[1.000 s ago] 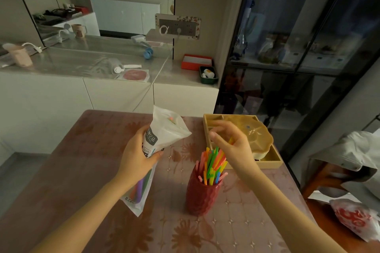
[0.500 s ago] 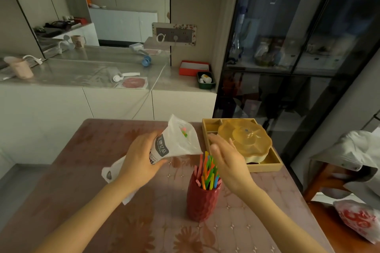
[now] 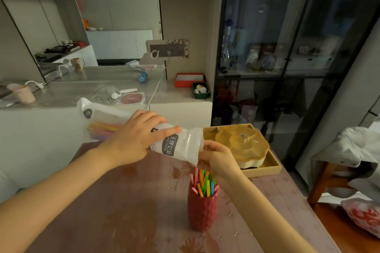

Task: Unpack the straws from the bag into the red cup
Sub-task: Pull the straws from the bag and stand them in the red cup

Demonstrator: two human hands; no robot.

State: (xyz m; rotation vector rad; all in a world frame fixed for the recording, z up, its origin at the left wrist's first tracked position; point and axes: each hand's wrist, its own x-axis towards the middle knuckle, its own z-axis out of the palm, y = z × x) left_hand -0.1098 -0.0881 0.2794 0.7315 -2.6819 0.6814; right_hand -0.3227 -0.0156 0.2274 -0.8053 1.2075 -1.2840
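The cup (image 3: 202, 207) stands on the table (image 3: 123, 222) with straws (image 3: 203, 184) upright in it. Above it the bag (image 3: 181, 147) lies sideways, the left hand (image 3: 135, 139) around its middle, the right hand (image 3: 218, 157) at its mouth. A tray (image 3: 265, 168) sits behind and right of the cup.

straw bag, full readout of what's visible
The straw bag is a white, partly see-through plastic pouch with a grey printed label near its mouth. It is held in the air, lying roughly level, its open mouth tipped slightly down toward the right, above the red cup. The left hand grips its middle; the right hand is at the mouth. Coloured straws show through the far closed end.
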